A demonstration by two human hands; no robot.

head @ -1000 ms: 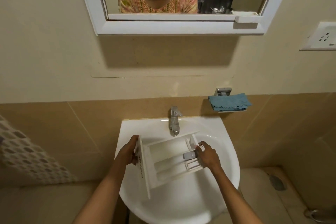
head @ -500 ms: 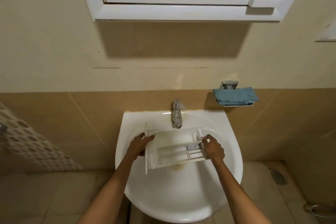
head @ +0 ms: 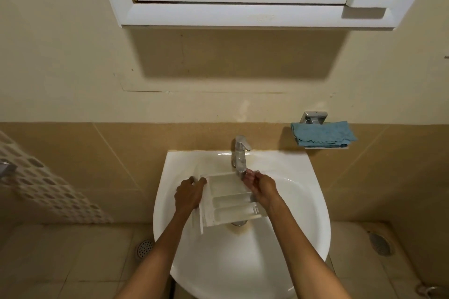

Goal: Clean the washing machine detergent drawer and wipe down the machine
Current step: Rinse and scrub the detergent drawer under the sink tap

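Observation:
The white detergent drawer lies across the white sink basin, its compartments facing up, its far corner under the tap spout. My left hand grips the drawer's front panel on the left. My right hand holds the drawer's right end, its fingers blurred just below the spout. I see no water running. The washing machine is out of sight.
A folded blue cloth rests on a small wall shelf right of the tap. A white-framed mirror hangs above. Floor drains sit in the tiled floor on both sides of the sink.
Both hands have carried the drawer back toward the tap and levelled it. The right hand's fingers have shifted up to the drawer's far corner by the spout.

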